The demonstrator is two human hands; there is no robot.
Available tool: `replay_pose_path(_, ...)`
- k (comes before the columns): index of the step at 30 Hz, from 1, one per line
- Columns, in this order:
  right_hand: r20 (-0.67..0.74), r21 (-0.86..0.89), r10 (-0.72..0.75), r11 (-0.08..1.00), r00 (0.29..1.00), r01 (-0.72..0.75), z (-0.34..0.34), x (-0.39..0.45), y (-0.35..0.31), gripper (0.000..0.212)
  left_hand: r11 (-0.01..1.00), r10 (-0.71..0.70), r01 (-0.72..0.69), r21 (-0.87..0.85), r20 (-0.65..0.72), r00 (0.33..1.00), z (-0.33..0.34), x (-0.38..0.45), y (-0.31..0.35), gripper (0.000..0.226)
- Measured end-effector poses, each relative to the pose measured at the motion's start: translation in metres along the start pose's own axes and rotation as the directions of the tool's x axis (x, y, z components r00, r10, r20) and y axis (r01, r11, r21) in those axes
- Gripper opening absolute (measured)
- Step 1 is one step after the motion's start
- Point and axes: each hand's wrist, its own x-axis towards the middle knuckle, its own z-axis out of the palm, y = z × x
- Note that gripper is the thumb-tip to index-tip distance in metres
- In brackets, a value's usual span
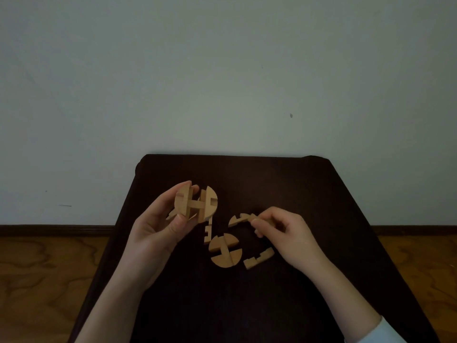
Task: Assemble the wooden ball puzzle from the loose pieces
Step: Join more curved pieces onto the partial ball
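2 hands: left hand (158, 226) fingers grip the half-built ball (195, 204); right hand (284, 233) fingers pinch a curved piece (241, 219)

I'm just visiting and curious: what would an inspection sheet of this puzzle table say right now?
Surface: dark table against a wall.
Job's things: part-built ball held up; joined disc, notched bar and strip lie loose.
Clutter: nothing seen.
Grips: left hand holds the ball; right hand pinches a curved piece.
Cables: nothing seen.
Surroundings: pale wall, wooden floor.
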Motion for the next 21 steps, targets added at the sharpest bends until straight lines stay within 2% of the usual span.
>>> replay_pose_path(4, 0.037, 0.210, 0.143, 0.967, 0.989, -0.147, -0.003, 0.000, -0.004, 0.015, 1.000, 0.003, -0.003, -0.001, 0.003, 1.000, 0.000, 0.001, -0.001, 0.065)
replay_pose_path(9, 0.098, 0.508, 0.357, 0.784, 0.929, -0.356, -0.009, 0.004, -0.008, 0.029, 1.000, 0.001, -0.001, -0.018, 0.009, 1.000, -0.001, 0.001, -0.001, 0.065)
replay_pose_path(12, 0.152, 0.623, 0.410, 0.666, 0.899, -0.409, -0.012, 0.006, -0.011, 0.032, 1.000, 0.005, -0.005, -0.006, 0.009, 1.000, -0.001, 0.001, -0.001, 0.064)
replay_pose_path(14, 0.169, 0.647, 0.414, 0.638, 0.894, -0.418, -0.014, 0.006, -0.013, 0.029, 1.000, 0.005, -0.005, 0.001, 0.006, 1.000, 0.000, 0.000, 0.000, 0.064)
replay_pose_path(17, 0.164, 0.634, 0.373, 0.669, 0.913, -0.387, -0.016, 0.004, -0.020, 0.025, 1.000, 0.007, -0.008, 0.026, 0.007, 1.000, -0.001, 0.000, 0.001, 0.064)
replay_pose_path(21, 0.056, 0.485, 0.306, 0.824, 0.950, -0.294, -0.013, 0.000, -0.034, 0.026, 0.999, 0.018, -0.019, 0.034, 0.019, 1.000, -0.001, 0.000, 0.000, 0.062)
